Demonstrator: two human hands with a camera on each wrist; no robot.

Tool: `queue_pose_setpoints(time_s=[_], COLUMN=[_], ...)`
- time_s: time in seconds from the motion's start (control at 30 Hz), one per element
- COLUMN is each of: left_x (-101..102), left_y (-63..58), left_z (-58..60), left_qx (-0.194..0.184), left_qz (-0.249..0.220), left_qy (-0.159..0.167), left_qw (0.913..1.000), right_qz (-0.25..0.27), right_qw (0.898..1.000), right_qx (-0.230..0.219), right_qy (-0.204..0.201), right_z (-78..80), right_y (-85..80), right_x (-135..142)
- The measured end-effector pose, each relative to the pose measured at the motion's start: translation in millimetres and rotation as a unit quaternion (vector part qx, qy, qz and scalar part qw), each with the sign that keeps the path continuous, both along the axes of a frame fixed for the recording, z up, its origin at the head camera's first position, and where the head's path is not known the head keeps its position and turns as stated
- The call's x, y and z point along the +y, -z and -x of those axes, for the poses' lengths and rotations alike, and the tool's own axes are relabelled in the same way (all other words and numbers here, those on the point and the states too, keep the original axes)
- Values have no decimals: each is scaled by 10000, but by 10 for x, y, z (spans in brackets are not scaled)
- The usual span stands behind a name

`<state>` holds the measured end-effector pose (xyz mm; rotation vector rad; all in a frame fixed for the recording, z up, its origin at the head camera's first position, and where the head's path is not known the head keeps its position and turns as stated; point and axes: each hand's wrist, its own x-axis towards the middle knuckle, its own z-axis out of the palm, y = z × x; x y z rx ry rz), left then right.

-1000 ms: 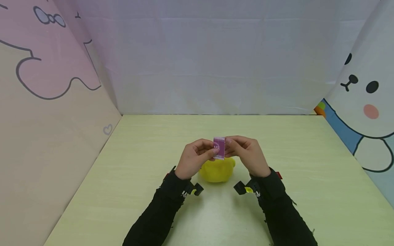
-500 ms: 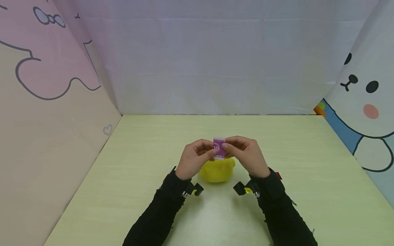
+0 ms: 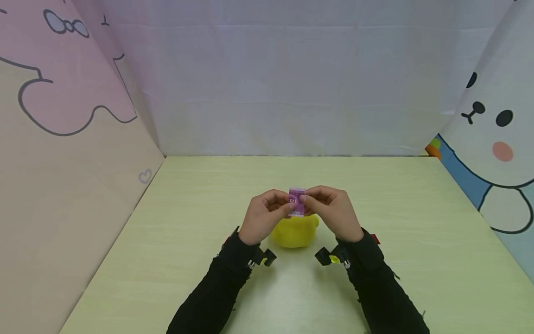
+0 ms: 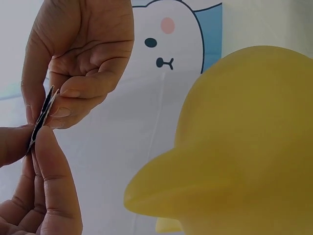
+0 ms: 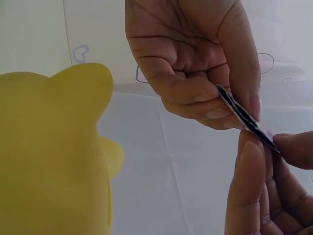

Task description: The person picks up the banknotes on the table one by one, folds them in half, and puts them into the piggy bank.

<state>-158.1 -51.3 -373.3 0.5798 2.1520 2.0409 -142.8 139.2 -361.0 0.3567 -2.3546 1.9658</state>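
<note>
Both hands hold a small folded purple paper with pale printing. It is raised over a yellow rounded figure on the table. My left hand grips the paper's left side, thumb across the front. On the right side my right hand pinches it between thumb and fingers. In the left wrist view the folded paper appears edge-on, dark between its layers. The right wrist view also has the paper edge-on between the fingertips. The yellow figure stands close by, with ear-like bumps.
A pale wooden table spreads under the hands. White cloth hangs along its back edge. Cartoon-printed panels flank it, a pink one on the left and a bear-like one on the right.
My right thumb has come down and left onto the front of the paper's right edge. My left hand stays nearly still, and the yellow figure has not moved.
</note>
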Motion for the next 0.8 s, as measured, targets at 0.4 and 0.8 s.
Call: queue_pose_setpoints(time_s=[0.4, 0.8], left_x=[0, -29], left_y=[25, 6], left_z=[14, 26], left_qx=[55, -16], left_qz=[30, 4], left_qy=[-28, -106], left_qw=[10000, 9999], right_qz=[-37, -102], right_qw=[9999, 9998], right_qx=[113, 92], right_qy=[69, 120], right_z=[21, 21], right_y=[44, 44], right_x=[-3, -3])
